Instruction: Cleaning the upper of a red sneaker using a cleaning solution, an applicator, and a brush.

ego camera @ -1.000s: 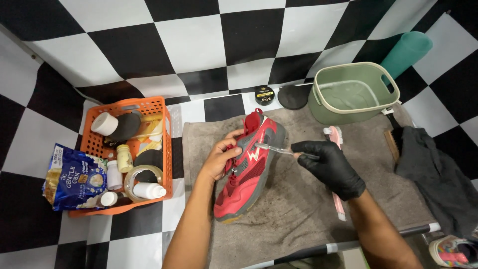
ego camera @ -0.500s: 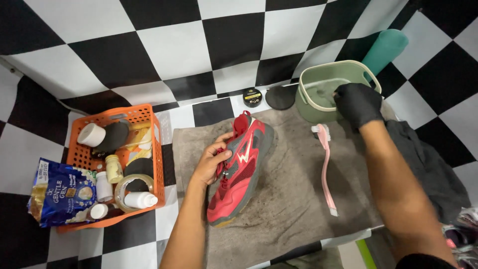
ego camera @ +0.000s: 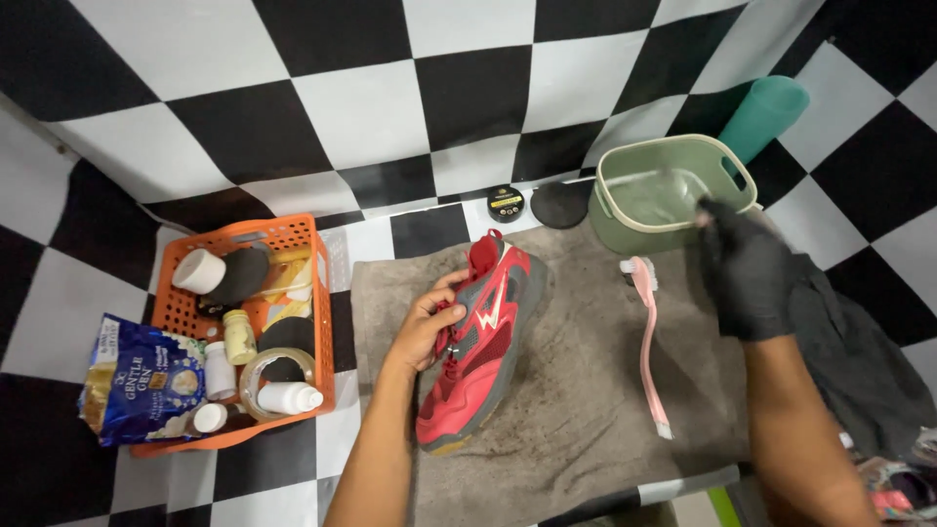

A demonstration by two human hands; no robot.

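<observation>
We are looking at a red sneaker [ego camera: 478,342] with a matt mesh upper and smooth, slightly glossy grey overlays, lying on a rough, stained grey cloth towel [ego camera: 586,390]. Our bare left hand [ego camera: 425,327] is resting on the sneaker, while our right hand [ego camera: 747,268] is wearing a matt black rubbery glove. Right of the sneaker a pink plastic brush [ego camera: 646,332] is lying; beyond it a smooth green plastic basin [ego camera: 664,195] is standing. Left of the sneaker an orange plastic lattice basket [ego camera: 249,332] is holding white plastic bottles, beside a glossy blue foil pouch [ego camera: 142,390]
</observation>
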